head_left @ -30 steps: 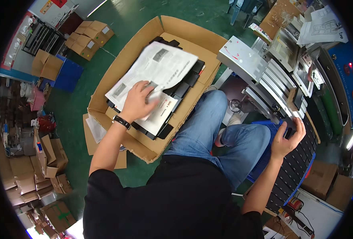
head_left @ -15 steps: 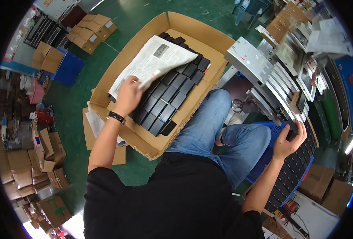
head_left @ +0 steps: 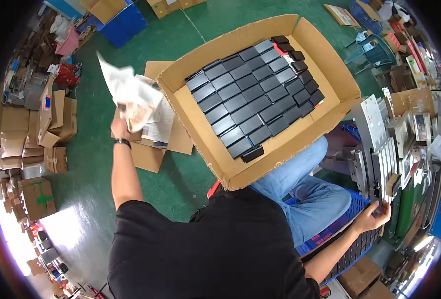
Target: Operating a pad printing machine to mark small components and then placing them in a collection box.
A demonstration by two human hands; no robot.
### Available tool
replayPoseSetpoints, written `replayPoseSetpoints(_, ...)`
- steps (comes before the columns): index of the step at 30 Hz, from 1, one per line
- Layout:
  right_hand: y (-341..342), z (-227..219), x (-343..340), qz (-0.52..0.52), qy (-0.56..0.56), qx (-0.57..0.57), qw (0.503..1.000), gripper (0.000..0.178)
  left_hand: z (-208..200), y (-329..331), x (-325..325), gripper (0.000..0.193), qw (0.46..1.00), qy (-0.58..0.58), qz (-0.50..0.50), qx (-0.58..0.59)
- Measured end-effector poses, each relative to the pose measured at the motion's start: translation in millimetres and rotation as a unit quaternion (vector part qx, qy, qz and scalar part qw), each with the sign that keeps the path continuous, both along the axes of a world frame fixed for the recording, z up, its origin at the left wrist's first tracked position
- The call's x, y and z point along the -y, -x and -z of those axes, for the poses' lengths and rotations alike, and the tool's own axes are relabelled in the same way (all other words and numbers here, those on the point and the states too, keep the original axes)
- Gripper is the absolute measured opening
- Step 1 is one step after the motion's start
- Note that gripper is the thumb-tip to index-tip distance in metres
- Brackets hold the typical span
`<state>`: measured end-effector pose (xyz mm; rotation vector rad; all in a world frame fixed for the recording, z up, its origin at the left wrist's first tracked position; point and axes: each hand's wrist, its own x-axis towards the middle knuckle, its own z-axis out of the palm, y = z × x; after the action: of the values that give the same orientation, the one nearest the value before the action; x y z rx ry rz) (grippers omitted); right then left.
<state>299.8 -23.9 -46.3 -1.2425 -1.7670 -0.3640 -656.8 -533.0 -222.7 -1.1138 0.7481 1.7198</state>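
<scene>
My left hand [head_left: 121, 128] is stretched out to the left of a large open cardboard box [head_left: 193, 130], closed on a sheet of newspaper [head_left: 137, 93], which is blurred by motion. Several flat black rectangular pieces [head_left: 245, 85] lie in tight rows inside the box, now uncovered. Near the lower end of a metal machine with rails [head_left: 376, 144], my right hand [head_left: 372, 219] has its thumb and fingers apart. I make out nothing held in it. The box rests by my bent legs [head_left: 300, 192].
More paper [head_left: 159, 124] lies on flattened cardboard [head_left: 146, 158] on the green floor. A blue crate [head_left: 337, 266] with black pieces stands under my right forearm. Stacked cartons [head_left: 36, 197] line the left side, and a blue bin [head_left: 123, 27] stands at the far left.
My left hand has pulled the newspaper off the black pieces and carried it left, out of the box. My right hand stays by the machine's lower end. The whole view has swung left.
</scene>
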Motion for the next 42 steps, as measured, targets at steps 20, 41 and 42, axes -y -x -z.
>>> replayPoseSetpoints(20,1,-8,10,0.03,0.017,0.003,0.999,0.04,51,-147,-63,0.039,0.938,0.176,0.063,-0.293)
replayPoseSetpoints(41,30,-29,26,-0.008,0.019,-0.066,0.998,0.049,-105,-497,-530,0.04,0.003,-0.016,0.505,-0.863)
replayPoseSetpoints(42,30,-28,26,-0.014,0.021,-0.069,0.997,0.049,-102,-502,-537,0.039,-0.011,0.011,0.499,-0.866)
